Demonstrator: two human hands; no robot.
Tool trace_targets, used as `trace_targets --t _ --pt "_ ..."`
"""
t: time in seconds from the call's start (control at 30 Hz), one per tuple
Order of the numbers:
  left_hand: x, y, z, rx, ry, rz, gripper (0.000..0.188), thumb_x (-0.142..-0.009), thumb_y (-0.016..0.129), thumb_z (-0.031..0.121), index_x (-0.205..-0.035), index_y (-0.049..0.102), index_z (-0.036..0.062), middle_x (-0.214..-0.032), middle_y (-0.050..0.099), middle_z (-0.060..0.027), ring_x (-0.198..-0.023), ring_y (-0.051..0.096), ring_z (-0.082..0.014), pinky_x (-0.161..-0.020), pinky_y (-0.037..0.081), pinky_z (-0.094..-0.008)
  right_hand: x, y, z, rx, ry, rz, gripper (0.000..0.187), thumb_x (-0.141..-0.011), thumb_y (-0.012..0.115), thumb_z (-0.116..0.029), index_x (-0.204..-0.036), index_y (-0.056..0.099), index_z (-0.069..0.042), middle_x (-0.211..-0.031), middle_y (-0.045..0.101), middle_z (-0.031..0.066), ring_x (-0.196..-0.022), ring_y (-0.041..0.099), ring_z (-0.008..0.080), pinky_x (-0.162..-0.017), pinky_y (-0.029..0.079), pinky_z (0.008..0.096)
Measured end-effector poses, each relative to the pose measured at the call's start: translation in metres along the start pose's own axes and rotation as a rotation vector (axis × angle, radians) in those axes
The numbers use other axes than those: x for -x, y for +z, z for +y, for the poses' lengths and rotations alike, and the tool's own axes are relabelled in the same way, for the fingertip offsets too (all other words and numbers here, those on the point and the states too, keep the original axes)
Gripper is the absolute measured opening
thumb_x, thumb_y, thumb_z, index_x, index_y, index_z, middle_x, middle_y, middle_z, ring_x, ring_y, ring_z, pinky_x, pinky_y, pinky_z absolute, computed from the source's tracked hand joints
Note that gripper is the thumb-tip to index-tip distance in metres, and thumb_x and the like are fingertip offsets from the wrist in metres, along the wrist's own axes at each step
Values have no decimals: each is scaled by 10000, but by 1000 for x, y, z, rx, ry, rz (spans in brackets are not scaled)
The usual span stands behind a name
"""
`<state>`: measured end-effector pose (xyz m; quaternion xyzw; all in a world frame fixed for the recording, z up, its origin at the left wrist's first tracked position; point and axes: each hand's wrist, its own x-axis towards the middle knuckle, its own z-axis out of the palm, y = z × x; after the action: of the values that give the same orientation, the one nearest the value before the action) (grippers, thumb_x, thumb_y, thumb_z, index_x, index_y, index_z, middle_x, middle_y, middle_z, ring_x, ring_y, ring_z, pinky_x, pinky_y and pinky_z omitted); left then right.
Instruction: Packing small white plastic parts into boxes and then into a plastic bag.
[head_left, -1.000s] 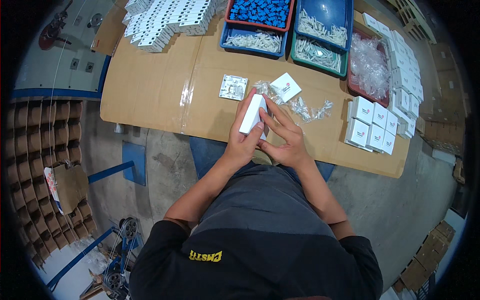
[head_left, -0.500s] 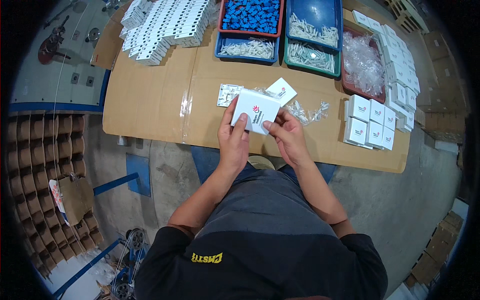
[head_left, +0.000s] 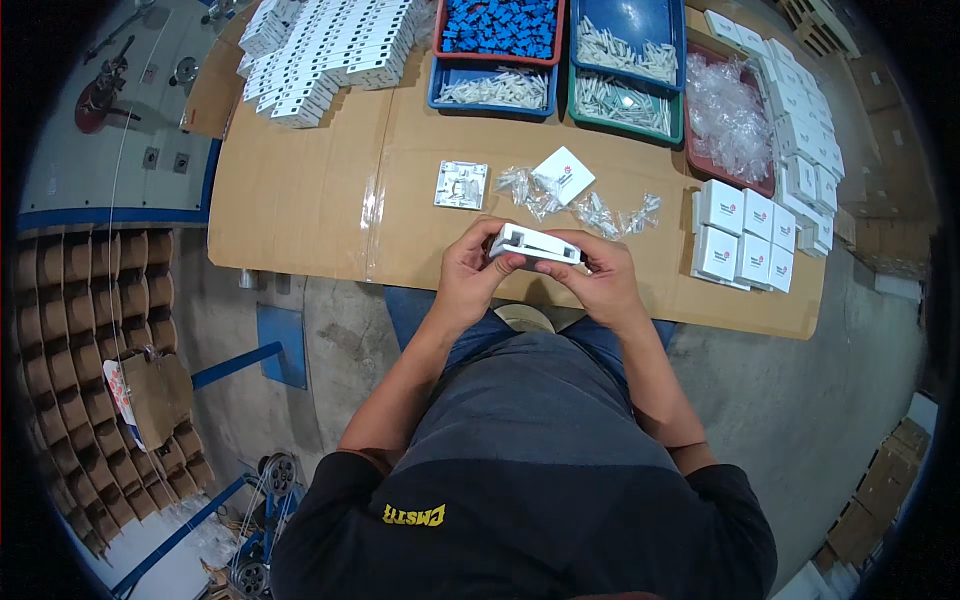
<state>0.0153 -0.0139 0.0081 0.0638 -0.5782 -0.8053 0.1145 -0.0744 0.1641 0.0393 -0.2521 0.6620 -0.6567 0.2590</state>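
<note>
Gripping a white case (head_left: 540,243) by opposite ends, the left hand (head_left: 466,276) and right hand (head_left: 607,278) held it near clear packets (head_left: 540,197) lying on the table (head_left: 295,190).

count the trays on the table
5 in view: a red tray with blue pieces, a blue tray at its near edge, another blue tray to the right, a green tray at that one's near edge, a dark red tray holding clear plastic. Others may be hidden.

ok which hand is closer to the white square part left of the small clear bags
Left. The left hand is just below the white square part in view, not touching it; the right hand is farther off, to its lower right.
</note>
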Motion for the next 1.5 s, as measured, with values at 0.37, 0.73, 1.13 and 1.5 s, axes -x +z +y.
trace_targets --t 0.37,0.73,1.13,1.5 --pt "-7 16 -22 40 -133 -21 239 -953 674 112 -1155 613 -1 -1003 616 1 -961 577 -92 -865 468 -244 16 -11 28 -125 103 143 274 -856 777 -106 -1091 700 12 -903 711 31 -792 616 75 -679 494 239" --pt "-34 53 -35 -791 65 -304 650 -881 732 148 -1463 448 86 -1374 465 -128 -1157 533 -250 -1008 428 -348 86 -75 79 -292 385 392 224 -924 687 -92 -1129 654 -7 -1024 699 49 -910 637 129 -793 499 277" --pt "-32 -54 -62 -912 0 231 475 -932 669 148 -1378 522 72 -1329 520 -134 -1168 518 -250 -983 424 -375 129 -167 114 -619 230 1138 188 -934 705 -139 -1047 632 -9 -903 662 62 -817 639 157 -750 527 289" --pt "-32 -114 -69 -1232 -3 292 850 -763 820 204 -1468 376 39 -1383 462 -205 -1280 436 -380 -1073 368 -467 112 -185 117 -357 344 1224 324 -903 758 -243 -999 598 22 -883 666 101 -729 661 166 -654 544 274"
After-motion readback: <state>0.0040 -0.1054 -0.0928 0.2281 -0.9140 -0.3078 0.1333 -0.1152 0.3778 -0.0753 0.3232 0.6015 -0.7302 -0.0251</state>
